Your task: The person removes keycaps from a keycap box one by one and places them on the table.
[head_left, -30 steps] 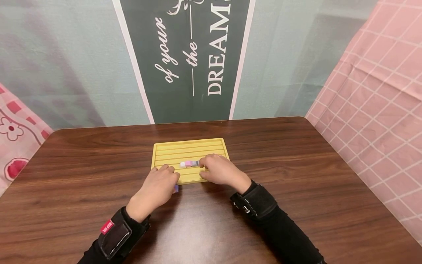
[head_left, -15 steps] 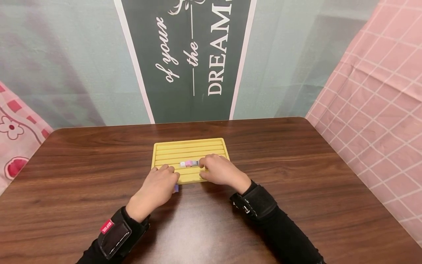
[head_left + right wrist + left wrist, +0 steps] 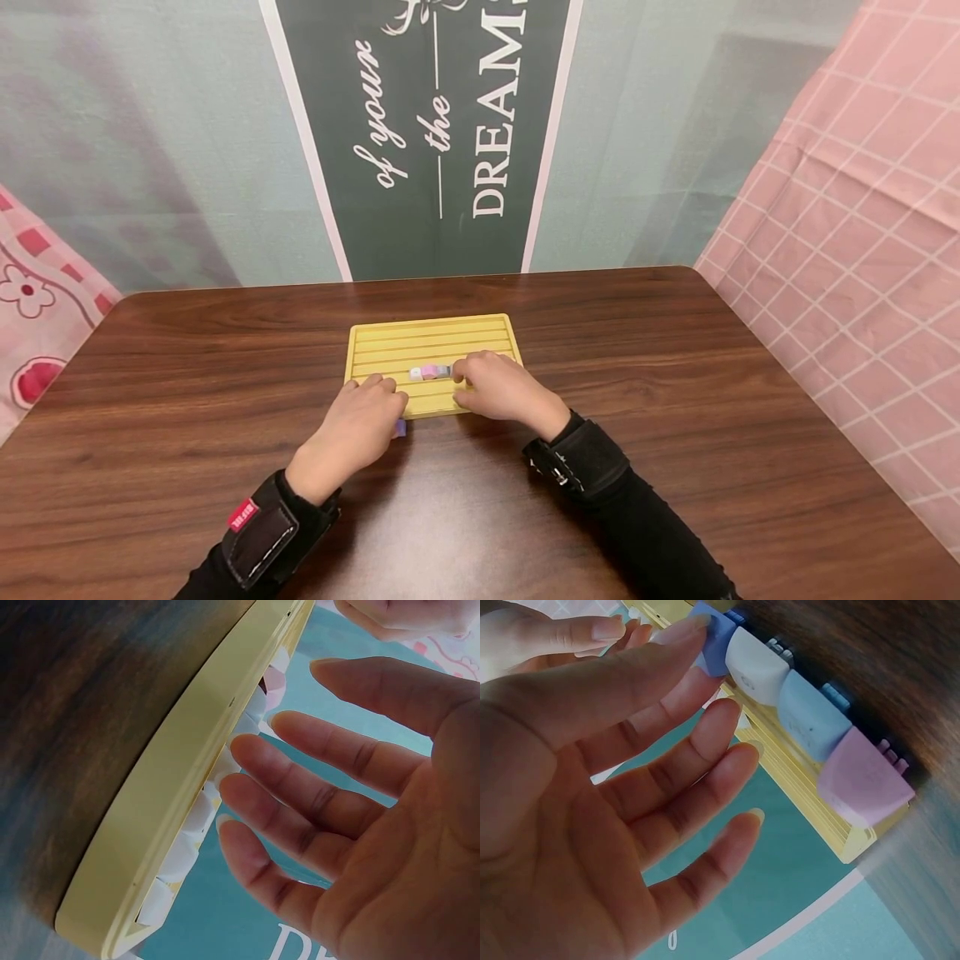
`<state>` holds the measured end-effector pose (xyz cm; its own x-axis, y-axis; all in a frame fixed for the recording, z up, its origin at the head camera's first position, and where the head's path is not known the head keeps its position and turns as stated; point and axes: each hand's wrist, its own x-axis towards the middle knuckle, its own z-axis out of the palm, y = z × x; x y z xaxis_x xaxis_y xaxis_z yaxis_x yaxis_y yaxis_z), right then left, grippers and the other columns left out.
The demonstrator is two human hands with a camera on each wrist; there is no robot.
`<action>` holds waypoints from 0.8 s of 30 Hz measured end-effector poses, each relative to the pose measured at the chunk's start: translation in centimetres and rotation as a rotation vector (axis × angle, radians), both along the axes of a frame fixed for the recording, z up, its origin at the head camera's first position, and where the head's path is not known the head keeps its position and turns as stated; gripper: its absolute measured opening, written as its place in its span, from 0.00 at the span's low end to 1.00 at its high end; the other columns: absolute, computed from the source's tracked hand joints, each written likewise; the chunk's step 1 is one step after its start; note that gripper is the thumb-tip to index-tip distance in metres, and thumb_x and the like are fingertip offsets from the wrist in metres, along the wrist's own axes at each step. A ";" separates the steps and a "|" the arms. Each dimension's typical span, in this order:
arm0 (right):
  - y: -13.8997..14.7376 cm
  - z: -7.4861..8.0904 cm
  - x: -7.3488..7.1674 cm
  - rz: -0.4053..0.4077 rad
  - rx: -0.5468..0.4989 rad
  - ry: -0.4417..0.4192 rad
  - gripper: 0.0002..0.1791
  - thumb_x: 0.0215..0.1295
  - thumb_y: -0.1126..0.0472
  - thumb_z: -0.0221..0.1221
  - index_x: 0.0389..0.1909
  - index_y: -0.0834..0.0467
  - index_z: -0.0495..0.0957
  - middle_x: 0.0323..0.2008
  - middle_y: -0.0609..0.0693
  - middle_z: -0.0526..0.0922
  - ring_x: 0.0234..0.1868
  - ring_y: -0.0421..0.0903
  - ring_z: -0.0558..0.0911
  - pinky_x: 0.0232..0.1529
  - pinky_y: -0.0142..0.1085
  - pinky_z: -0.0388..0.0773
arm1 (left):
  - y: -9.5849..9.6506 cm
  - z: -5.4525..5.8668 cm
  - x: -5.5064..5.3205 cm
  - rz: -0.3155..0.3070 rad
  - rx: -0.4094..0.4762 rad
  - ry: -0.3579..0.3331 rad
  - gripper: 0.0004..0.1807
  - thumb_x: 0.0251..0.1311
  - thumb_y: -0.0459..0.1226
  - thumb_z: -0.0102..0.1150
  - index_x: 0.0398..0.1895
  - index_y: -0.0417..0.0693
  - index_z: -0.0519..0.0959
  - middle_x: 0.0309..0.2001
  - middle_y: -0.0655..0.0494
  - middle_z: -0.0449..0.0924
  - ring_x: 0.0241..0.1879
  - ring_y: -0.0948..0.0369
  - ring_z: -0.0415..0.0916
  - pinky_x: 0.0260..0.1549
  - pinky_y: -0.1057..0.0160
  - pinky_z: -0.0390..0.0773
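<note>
My left hand (image 3: 365, 417) is over the tray's front left edge. In the left wrist view its thumb and index finger pinch a violet-blue block (image 3: 720, 641) with a small clip tab. White (image 3: 757, 666), light blue (image 3: 814, 716) and pink (image 3: 866, 780) blocks line up beside it along the tray's front; the other fingers curve loosely. My right hand (image 3: 498, 385) is over the tray's right side, fingers loosely bent and holding nothing. Its fingertips are close to a row of blocks inside the tray, among them a white (image 3: 416, 374), a pink (image 3: 429, 372) and a grey block (image 3: 444, 372).
The shallow yellow tray (image 3: 420, 337) has ridges across its floor and a raised wall (image 3: 169, 765). It lies on a dark wooden table (image 3: 637, 333). Behind the table hangs a printed curtain (image 3: 622, 150), with pink checked cloth (image 3: 862, 208) at the right.
</note>
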<state>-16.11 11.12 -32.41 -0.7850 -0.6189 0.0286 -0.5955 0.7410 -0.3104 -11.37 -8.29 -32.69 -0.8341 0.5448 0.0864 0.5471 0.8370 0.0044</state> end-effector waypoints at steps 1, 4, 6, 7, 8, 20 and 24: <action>0.0 0.0 0.0 0.001 0.001 0.001 0.04 0.53 0.64 0.58 0.30 0.60 0.79 0.24 0.48 0.75 0.23 0.42 0.68 0.25 0.33 0.65 | 0.0 0.0 0.0 0.001 0.000 -0.001 0.08 0.44 0.29 0.66 0.21 0.44 0.75 0.23 0.53 0.70 0.28 0.54 0.69 0.23 0.59 0.63; 0.0 0.0 0.0 0.003 0.001 0.005 0.03 0.53 0.64 0.58 0.28 0.59 0.78 0.23 0.47 0.74 0.23 0.42 0.68 0.24 0.33 0.64 | 0.0 0.0 0.0 0.001 -0.001 0.000 0.08 0.44 0.29 0.66 0.21 0.44 0.75 0.23 0.53 0.70 0.28 0.53 0.69 0.23 0.59 0.63; 0.0 0.0 0.0 0.003 0.000 0.008 0.02 0.53 0.64 0.57 0.27 0.59 0.78 0.22 0.47 0.73 0.23 0.42 0.67 0.23 0.33 0.64 | -0.1 0.0 -0.1 0.000 0.000 0.001 0.08 0.44 0.29 0.67 0.21 0.44 0.75 0.23 0.53 0.70 0.28 0.53 0.69 0.23 0.59 0.63; 0.0 0.1 0.0 0.004 0.000 0.008 0.02 0.52 0.64 0.57 0.27 0.58 0.77 0.21 0.46 0.72 0.23 0.42 0.67 0.23 0.32 0.63 | -0.1 0.0 -0.1 0.000 0.002 0.001 0.08 0.43 0.29 0.67 0.21 0.44 0.75 0.23 0.53 0.69 0.28 0.53 0.69 0.23 0.59 0.63; 0.0 0.0 0.0 0.003 -0.001 0.009 0.02 0.52 0.64 0.57 0.26 0.58 0.77 0.21 0.46 0.72 0.23 0.42 0.67 0.23 0.32 0.63 | -0.1 0.0 -0.1 -0.001 0.003 0.001 0.09 0.43 0.30 0.67 0.21 0.44 0.75 0.23 0.53 0.69 0.28 0.53 0.69 0.23 0.59 0.63; 0.1 0.1 0.0 0.008 -0.014 0.003 0.01 0.53 0.64 0.57 0.25 0.57 0.75 0.20 0.45 0.70 0.22 0.41 0.66 0.23 0.32 0.63 | -0.1 0.3 0.1 0.004 0.011 -0.022 0.09 0.44 0.31 0.68 0.20 0.45 0.74 0.22 0.54 0.69 0.27 0.54 0.69 0.22 0.59 0.64; 0.2 0.3 0.0 0.000 -0.016 -0.011 0.01 0.53 0.63 0.57 0.26 0.57 0.76 0.21 0.46 0.71 0.22 0.41 0.67 0.24 0.32 0.63 | -0.2 0.3 0.0 0.001 0.026 -0.023 0.09 0.46 0.29 0.65 0.18 0.46 0.73 0.21 0.54 0.69 0.27 0.54 0.69 0.21 0.60 0.64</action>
<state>-16.14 11.29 -32.16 -0.7856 -0.6181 0.0300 -0.5917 0.7361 -0.3287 -11.33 -8.47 -32.38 -0.8364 0.5420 0.0813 0.5460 0.8369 0.0386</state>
